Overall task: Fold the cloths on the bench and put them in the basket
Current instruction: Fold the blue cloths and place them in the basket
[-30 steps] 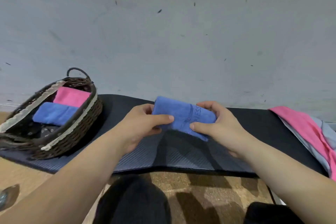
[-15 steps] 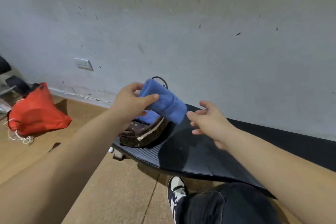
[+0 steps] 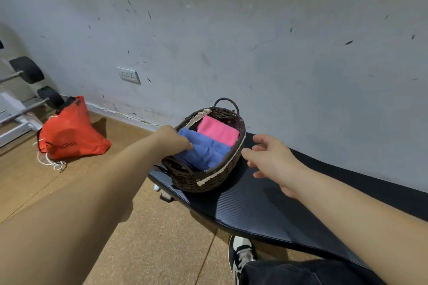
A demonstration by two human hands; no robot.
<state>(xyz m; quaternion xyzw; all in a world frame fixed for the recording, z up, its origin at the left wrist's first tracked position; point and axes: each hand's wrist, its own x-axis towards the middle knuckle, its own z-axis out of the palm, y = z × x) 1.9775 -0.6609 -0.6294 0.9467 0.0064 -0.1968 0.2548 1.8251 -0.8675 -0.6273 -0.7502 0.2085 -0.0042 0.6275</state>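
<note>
A dark wicker basket (image 3: 209,180) with a pale trim stands at the left end of the black padded bench (image 3: 266,213). Inside it lie a folded pink cloth (image 3: 217,131) at the back and a folded blue cloth (image 3: 206,151) in front. My left hand (image 3: 172,140) reaches over the basket's left rim, its fingers on the blue cloth's left edge. My right hand (image 3: 271,157) hovers open just right of the basket, above the bench, holding nothing.
A red drawstring bag (image 3: 69,134) lies on the wooden floor to the left, with barbell weights (image 3: 26,73) on a rack behind it. A grey wall with a socket (image 3: 128,75) runs behind the bench. My shoe (image 3: 242,253) shows below the bench.
My left hand carried the folded blue cloth left from the bench middle and lowered it into the basket. My right hand let go of it and now trails open.
</note>
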